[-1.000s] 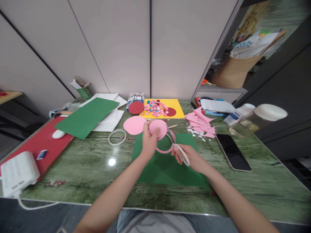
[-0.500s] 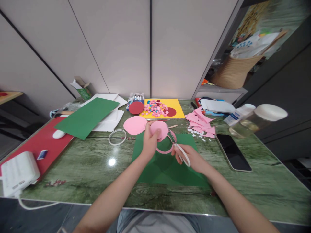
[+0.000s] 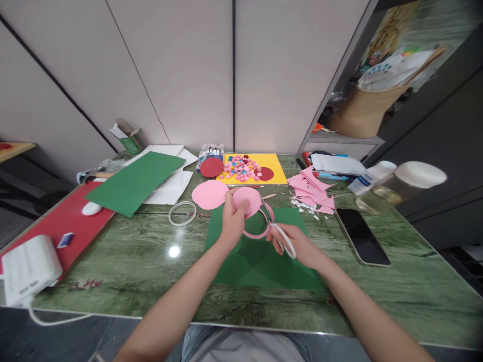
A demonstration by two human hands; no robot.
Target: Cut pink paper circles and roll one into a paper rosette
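My left hand (image 3: pixel 234 217) pinches a round piece of pink paper (image 3: pixel 247 200), thumb on top. A pair of scissors (image 3: pixel 284 240) with white handles is in my right hand (image 3: pixel 296 245); its blades reach the right edge of the pink disc. A curved pink paper strip (image 3: pixel 256 236) arcs below the disc and joins a pink part by the blades. Both hands are over a green sheet (image 3: pixel 264 269) on the table. Left of the hands lie a larger pink paper circle (image 3: pixel 209 195) and a pale ring (image 3: pixel 182 213).
Pink and coloured pompom-like bits (image 3: pixel 241 168) cover a yellow sheet (image 3: pixel 277 163) at the back. Pink scraps (image 3: pixel 311 190), a phone (image 3: pixel 362 236) and a lidded bottle (image 3: pixel 400 188) are on the right. At left are a green sheet (image 3: pixel 138 181), red sheet (image 3: pixel 75 226) and white charger-like box (image 3: pixel 32 269).
Almost nothing differs. The pink disc in my left hand has tilted or shifted very slightly, while the scissors stay at its right edge.
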